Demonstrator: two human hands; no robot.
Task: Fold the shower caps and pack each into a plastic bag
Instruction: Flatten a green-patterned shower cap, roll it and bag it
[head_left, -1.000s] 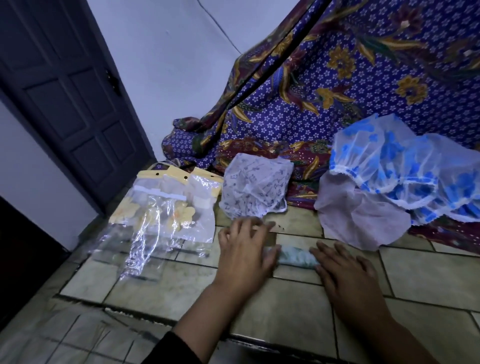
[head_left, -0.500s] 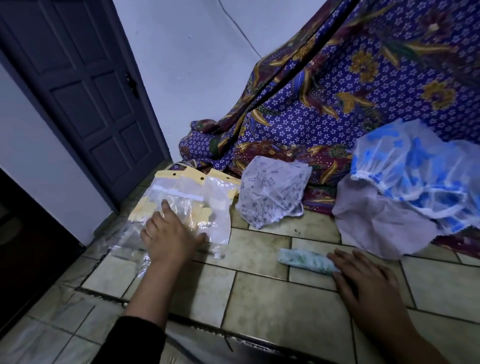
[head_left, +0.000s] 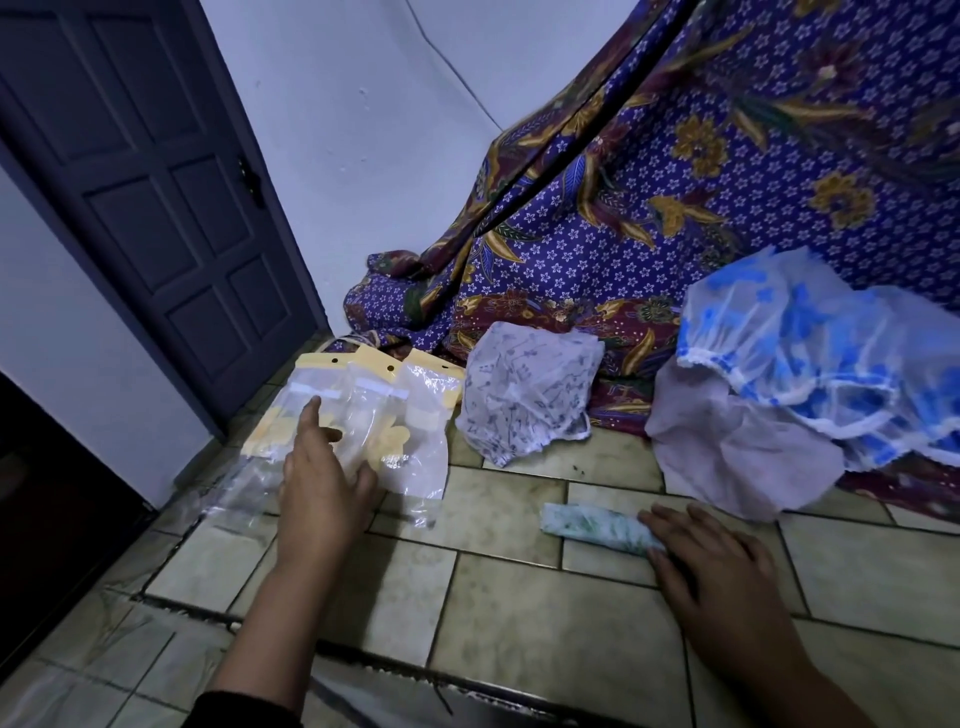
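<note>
Here, the folded shower cap (head_left: 592, 525), rolled into a narrow green-printed bundle, lies on the tiled floor (head_left: 519, 649) with its long axis running left to right. The right hand (head_left: 722, 577) rests on the bundle's right end, with its fingers (head_left: 670, 519) extended and laid flat over it, pressing rather than clasping. The bundle's left end is free and points towards the plastic bags (head_left: 410, 415). These lie in an overlapping fan at the far left, their yellow headers turned away from the person. The left hand (head_left: 322, 499) is spread over the bags, fingers (head_left: 310, 421) straight and touching the film, with nothing pinched. Bundle and bags are apart, with bare tile between them. Judged from this layout, the step in hand is choosing one bag. The left hand is nearer the bags and the right nearer the bundle, so the bundle would likely enter free end first, along its long axis. Unfolded caps wait beyond: a grey-printed cap (head_left: 524, 395), a pale cap (head_left: 737, 457) and blue-patterned caps (head_left: 810, 374) against the patterned cloth (head_left: 675, 208).
</note>
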